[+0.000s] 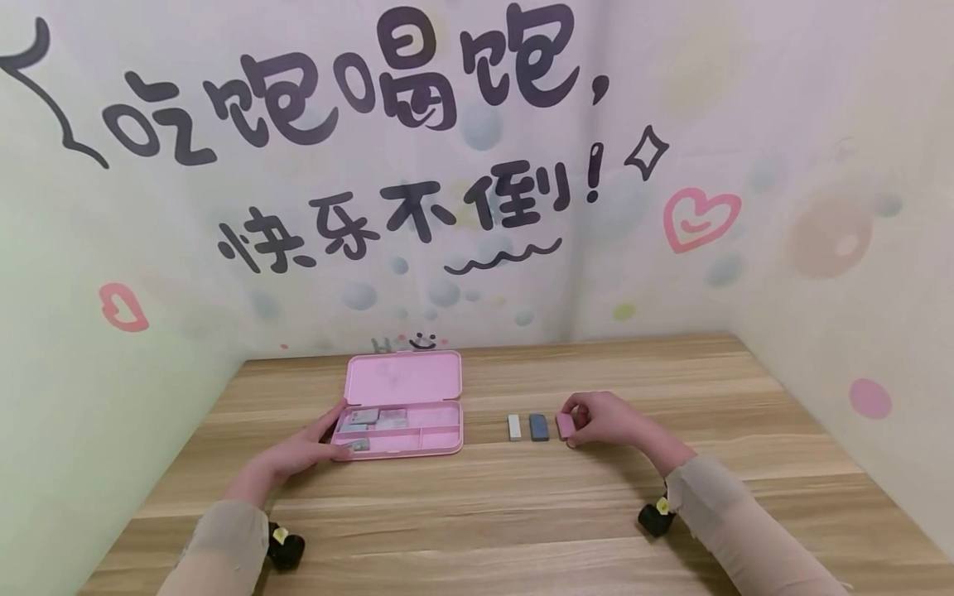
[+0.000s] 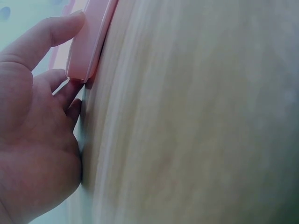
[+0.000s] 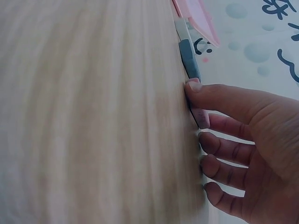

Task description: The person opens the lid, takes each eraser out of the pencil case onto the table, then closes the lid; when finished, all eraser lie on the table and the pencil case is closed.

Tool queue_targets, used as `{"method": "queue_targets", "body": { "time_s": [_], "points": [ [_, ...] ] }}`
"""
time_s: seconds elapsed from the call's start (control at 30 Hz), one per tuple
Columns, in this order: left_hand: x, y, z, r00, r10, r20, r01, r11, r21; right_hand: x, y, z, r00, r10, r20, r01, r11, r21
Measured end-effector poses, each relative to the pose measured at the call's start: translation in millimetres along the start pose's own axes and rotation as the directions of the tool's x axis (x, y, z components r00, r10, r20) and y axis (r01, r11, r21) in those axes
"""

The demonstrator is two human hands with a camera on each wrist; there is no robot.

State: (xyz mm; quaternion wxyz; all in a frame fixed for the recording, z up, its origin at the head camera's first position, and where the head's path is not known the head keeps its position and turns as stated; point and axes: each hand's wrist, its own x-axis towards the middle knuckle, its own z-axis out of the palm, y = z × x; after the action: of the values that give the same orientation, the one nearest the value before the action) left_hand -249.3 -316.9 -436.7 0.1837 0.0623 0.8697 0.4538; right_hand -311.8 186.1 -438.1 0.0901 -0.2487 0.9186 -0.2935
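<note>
A pink pencil case lies on the table with its lid folded back against the rear. Several small greyish flat pieces are inside its compartments. My left hand holds the left end of the case, thumb at the front corner and fingers behind. To the right of the case a white eraser, a blue eraser and a pink eraser form a row. My right hand pinches the pink one between thumb and index finger; the other fingers are loosely bent, as the right wrist view shows.
The wood-grain table meets a white printed backdrop along its rear edge, with panels on both sides. A black wrist camera is strapped under the left sleeve, another camera under the right.
</note>
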Motion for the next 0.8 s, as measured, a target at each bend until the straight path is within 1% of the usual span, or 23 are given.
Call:
{"method": "queue_targets", "body": {
  "time_s": [0.23, 0.37, 0.47, 0.57, 0.63, 0.7, 0.8],
  "points": [
    [-0.6, 0.0, -0.8, 1.000, 0.009, 0.000, -0.009, 1.000, 0.005, 0.8, 0.0, -0.9, 1.000, -0.002, 0.013, 0.003, 1.000, -0.006],
    [-0.3, -0.6, -0.6, 1.000, 0.005, 0.000, -0.005, 1.000, 0.000, 3.6, -3.7, -7.4, 0.999, 0.004, 0.043, -0.003, 1.000, -0.027],
    [-0.1, -1.2, -0.2, 1.000, -0.001, -0.002, 0.001, 1.000, 0.001, 9.0, -12.6, -15.8, 0.998, -0.008, 0.062, 0.011, 0.999, -0.047],
    [-0.2, -1.3, 0.2, 1.000, -0.007, -0.004, 0.007, 1.000, -0.009, 19.8, -25.2, -21.6, 0.996, -0.045, 0.078, 0.050, 0.997, -0.061],
    [-0.4, -1.2, 0.4, 1.000, -0.010, -0.005, 0.010, 1.000, -0.014, 29.6, -35.0, -21.9, 0.992, -0.084, 0.097, 0.090, 0.994, -0.067],
    [-0.6, -0.9, 0.7, 1.000, -0.014, -0.006, 0.014, 1.000, -0.018, 40.9, -46.5, -19.1, 0.984, -0.135, 0.115, 0.144, 0.987, -0.073],
    [-0.3, -0.2, 1.0, 1.000, -0.014, -0.007, 0.014, 1.000, -0.016, 59.6, -66.5, -9.0, 0.970, -0.195, 0.143, 0.204, 0.977, -0.054]
  ]
}}
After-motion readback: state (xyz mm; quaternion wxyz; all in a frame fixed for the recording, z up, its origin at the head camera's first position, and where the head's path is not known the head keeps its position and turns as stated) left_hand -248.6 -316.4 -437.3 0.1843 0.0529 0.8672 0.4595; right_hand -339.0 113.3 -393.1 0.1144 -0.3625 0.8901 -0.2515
